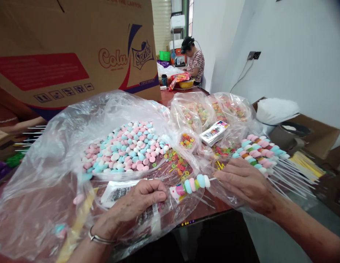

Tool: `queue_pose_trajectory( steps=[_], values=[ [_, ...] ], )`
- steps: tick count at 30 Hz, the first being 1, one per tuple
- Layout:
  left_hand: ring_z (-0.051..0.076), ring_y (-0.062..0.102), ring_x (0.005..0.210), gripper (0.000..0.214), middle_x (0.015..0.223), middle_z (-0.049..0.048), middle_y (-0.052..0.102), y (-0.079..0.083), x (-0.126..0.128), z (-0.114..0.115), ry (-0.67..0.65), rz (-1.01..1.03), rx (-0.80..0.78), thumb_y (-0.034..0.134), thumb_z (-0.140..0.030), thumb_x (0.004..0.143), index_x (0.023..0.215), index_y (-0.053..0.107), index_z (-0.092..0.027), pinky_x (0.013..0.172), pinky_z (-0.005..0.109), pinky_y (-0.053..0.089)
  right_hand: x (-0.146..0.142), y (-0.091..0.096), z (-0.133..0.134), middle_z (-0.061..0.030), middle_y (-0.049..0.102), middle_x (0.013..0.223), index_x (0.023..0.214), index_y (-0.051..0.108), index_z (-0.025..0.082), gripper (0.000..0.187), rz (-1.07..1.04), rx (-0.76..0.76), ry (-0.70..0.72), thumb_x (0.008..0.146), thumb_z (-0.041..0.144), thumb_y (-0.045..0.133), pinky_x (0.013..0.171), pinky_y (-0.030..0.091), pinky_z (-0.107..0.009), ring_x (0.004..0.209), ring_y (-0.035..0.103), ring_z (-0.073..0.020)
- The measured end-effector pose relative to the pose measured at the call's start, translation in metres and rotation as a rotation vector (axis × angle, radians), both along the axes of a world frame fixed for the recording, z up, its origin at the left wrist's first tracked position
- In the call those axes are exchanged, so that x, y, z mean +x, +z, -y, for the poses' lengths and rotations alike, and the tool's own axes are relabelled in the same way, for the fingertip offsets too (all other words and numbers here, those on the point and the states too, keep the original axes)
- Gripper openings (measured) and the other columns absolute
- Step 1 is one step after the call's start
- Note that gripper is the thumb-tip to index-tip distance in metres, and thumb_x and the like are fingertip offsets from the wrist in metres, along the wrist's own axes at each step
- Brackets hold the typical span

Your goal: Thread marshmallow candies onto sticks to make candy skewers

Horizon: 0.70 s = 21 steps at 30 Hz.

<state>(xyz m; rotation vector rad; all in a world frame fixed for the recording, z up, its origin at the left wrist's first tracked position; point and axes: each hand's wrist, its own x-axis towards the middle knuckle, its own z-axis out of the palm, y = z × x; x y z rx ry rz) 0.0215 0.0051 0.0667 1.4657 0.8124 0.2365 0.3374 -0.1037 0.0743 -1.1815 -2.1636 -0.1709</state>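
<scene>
The left hand (139, 199) is curled shut, thumb and fingers pinched on the printed wrapper end of a candy skewer (194, 183). The right hand (245, 180) pinches the thin white stick at the skewer's other end, fingers closed on it. The skewer lies level between the two hands, near the front edge of the bench (210, 206); it carries round, soft-looking puffs in pink, blue, green and white, threaded side by side. A metal bangle (100, 238) circles the left wrist.

Under both hands lies crinkled clear plastic sheeting (38, 190). Just behind the left hand, a big open bag holds a heap of matte pastel discs (126, 149) in pink, blue and white. Between that heap and the right hand are small glossy ring candies (178, 162) in mixed colours. Beyond the right hand, toward the right edge, rests a pile of finished skewers (259, 151), their sticks fanning outward. A stack of printed cards (214, 132) sits among smaller bags further back. A cardboard carton (73, 51) stands at the rear left. Far behind, another person (194, 60) sits at the bench's far end.
</scene>
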Motion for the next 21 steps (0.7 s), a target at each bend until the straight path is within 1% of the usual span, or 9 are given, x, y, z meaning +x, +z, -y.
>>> queue_pose_trajectory(
  steps=[3,6,9,12,14,16,18,21],
  values=[
    [0.011,0.044,0.063,0.025,0.065,-0.004,0.053,-0.004,0.0,0.0,-0.009,-0.009,0.007,0.068,-0.038,0.085,0.074,0.064,-0.016,0.059,0.022,0.031,-0.007,0.001,-0.001,-0.0022,0.067,0.074,0.097,0.067,0.019,0.02,0.006,-0.063,0.01,0.098,0.018,0.047,0.069,0.039,-0.033,0.07,0.054,-0.0163],
    [0.011,0.045,0.064,0.026,0.067,-0.0035,0.055,-0.002,0.001,0.0,-0.052,-0.026,0.015,0.068,-0.039,0.086,0.076,0.065,-0.015,0.06,0.022,0.032,-0.012,0.002,-0.001,-0.0017,0.064,0.072,0.092,0.066,0.019,0.023,0.046,-0.13,0.015,0.099,0.019,0.044,0.067,0.036,-0.032,0.07,0.052,-0.0169],
    [0.013,0.049,0.07,0.027,0.072,-0.0026,0.058,0.008,0.004,0.003,-0.165,-0.089,-0.015,0.067,-0.041,0.087,0.081,0.066,-0.015,0.064,0.022,0.035,-0.014,0.003,-0.002,-0.0026,0.064,0.075,0.094,0.066,0.018,0.023,0.011,-0.109,0.01,0.099,0.018,0.044,0.069,0.035,-0.032,0.071,0.052,-0.0169],
    [0.014,0.051,0.074,0.025,0.075,-0.0022,0.061,0.022,0.008,0.008,-0.268,-0.059,-0.062,0.064,-0.041,0.089,0.09,0.067,-0.016,0.067,0.023,0.037,-0.011,0.005,-0.005,-0.0026,0.065,0.075,0.095,0.066,0.018,0.021,-0.015,-0.083,0.029,0.098,0.017,0.045,0.07,0.035,-0.032,0.07,0.051,-0.0168],
    [0.014,0.052,0.076,0.022,0.079,-0.0021,0.063,0.03,0.011,0.012,-0.291,-0.034,-0.083,0.065,-0.038,0.089,0.095,0.068,-0.017,0.068,0.023,0.037,-0.009,0.008,-0.007,-0.0023,0.064,0.075,0.096,0.066,0.018,0.02,-0.004,-0.09,0.076,0.098,0.016,0.046,0.071,0.034,-0.032,0.071,0.05,-0.0169],
    [0.015,0.052,0.078,0.018,0.082,-0.0019,0.064,0.034,0.016,0.017,-0.292,-0.051,-0.115,0.066,-0.033,0.087,0.097,0.068,-0.018,0.069,0.024,0.038,-0.008,0.011,-0.009,-0.0027,0.063,0.076,0.096,0.066,0.018,0.02,0.009,-0.101,0.129,0.098,0.016,0.046,0.071,0.033,-0.032,0.073,0.049,-0.0173],
    [0.015,0.053,0.073,0.016,0.078,-0.002,0.063,0.034,0.022,0.022,-0.303,-0.09,-0.178,0.069,-0.028,0.083,0.095,0.067,-0.019,0.066,0.024,0.039,-0.008,0.012,-0.01,-0.0031,0.062,0.075,0.096,0.066,0.017,0.021,0.036,-0.131,0.167,0.098,0.016,0.046,0.072,0.032,-0.033,0.074,0.047,-0.0178],
    [0.015,0.054,0.065,0.015,0.072,-0.0016,0.061,0.028,0.031,0.028,-0.33,-0.137,-0.266,0.072,-0.028,0.08,0.088,0.064,-0.019,0.059,0.025,0.039,-0.011,0.011,-0.011,-0.0033,0.061,0.075,0.092,0.066,0.017,0.02,0.106,-0.2,0.227,0.098,0.018,0.047,0.072,0.03,-0.033,0.076,0.044,-0.0186]
  ],
)
